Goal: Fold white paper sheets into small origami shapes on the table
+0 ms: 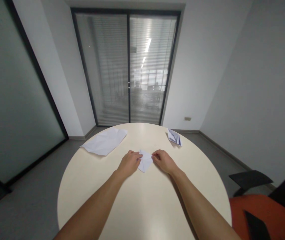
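Note:
A small white sheet of folded paper (pixel 146 161), kite-shaped with a crease down its middle, lies on the round table in front of me. My left hand (pixel 130 161) is at its left edge, fingers closed with the thumb and index finger on the paper. At the opposite corner, my right hand (pixel 163 160) pinches the paper's edge between thumb and fingertips. The fingertips partly cover both side corners, so the layers there are hidden.
The cream round table (pixel 142 206) carries a larger, wrinkled white sheet (pixel 106 141) at back left. A folded paper piece (pixel 174 137) with blue-violet edges sits near the back right rim. An orange chair (pixel 260 211) with black armrests stands close at right.

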Demonstrator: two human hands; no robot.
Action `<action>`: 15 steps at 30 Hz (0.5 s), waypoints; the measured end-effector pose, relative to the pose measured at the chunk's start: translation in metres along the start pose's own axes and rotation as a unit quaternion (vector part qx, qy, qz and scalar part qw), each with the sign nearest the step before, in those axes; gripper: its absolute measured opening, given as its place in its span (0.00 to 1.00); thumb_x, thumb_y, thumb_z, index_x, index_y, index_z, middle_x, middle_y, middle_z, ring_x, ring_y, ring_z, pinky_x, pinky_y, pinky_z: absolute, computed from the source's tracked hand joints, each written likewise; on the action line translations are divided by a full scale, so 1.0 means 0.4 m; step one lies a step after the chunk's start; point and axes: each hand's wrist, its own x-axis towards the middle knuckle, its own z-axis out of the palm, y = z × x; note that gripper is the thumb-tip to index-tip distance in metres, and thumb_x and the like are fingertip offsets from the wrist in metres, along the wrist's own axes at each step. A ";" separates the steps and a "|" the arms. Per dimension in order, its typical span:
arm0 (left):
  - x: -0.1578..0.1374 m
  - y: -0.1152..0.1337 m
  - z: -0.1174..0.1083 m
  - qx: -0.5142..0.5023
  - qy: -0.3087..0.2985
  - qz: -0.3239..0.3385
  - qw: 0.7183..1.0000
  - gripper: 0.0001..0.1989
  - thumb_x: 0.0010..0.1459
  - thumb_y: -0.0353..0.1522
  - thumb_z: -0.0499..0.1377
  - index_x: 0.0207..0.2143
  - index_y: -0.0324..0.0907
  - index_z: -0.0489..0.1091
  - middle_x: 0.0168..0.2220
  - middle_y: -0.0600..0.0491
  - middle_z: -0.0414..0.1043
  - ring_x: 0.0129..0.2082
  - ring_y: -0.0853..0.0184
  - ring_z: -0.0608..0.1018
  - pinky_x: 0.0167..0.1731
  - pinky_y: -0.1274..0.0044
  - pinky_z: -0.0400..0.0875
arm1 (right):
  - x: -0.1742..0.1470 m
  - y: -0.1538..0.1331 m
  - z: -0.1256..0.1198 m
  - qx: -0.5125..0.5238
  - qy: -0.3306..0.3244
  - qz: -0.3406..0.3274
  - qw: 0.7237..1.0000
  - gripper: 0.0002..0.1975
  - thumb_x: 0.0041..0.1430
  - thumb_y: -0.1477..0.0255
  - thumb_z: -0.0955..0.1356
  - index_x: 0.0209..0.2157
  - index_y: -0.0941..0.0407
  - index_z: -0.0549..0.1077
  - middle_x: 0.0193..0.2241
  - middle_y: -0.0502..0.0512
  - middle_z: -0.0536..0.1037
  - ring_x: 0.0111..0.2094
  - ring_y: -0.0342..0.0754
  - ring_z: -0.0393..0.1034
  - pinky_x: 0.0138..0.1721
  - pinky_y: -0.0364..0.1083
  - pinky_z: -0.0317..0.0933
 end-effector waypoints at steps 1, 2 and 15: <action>0.000 0.000 0.001 -0.004 -0.001 -0.002 1.000 0.17 0.65 0.32 0.54 0.53 0.47 0.75 0.57 0.51 0.74 0.51 0.59 0.71 0.55 0.68 0.67 | 0.000 -0.003 0.001 0.012 0.001 0.008 1.000 0.11 0.62 0.67 0.65 0.37 0.57 0.78 0.34 0.58 0.80 0.35 0.50 0.73 0.37 0.45 0.63; 0.000 -0.001 0.002 -0.006 -0.002 -0.003 1.000 0.17 0.65 0.32 0.54 0.53 0.47 0.75 0.57 0.51 0.73 0.52 0.59 0.71 0.55 0.68 0.67 | 0.000 -0.005 0.002 0.027 0.002 0.012 1.000 0.12 0.63 0.67 0.65 0.39 0.57 0.78 0.33 0.57 0.80 0.33 0.49 0.72 0.36 0.45 0.62; 0.004 0.001 -0.004 -0.042 -0.012 -0.004 0.999 0.20 0.70 0.40 0.46 0.46 0.46 0.77 0.52 0.50 0.76 0.49 0.59 0.72 0.53 0.69 0.66 | -0.007 -0.003 -0.002 0.104 -0.042 -0.083 0.990 0.25 0.53 0.82 0.62 0.50 0.54 0.78 0.46 0.57 0.80 0.46 0.51 0.72 0.52 0.50 0.64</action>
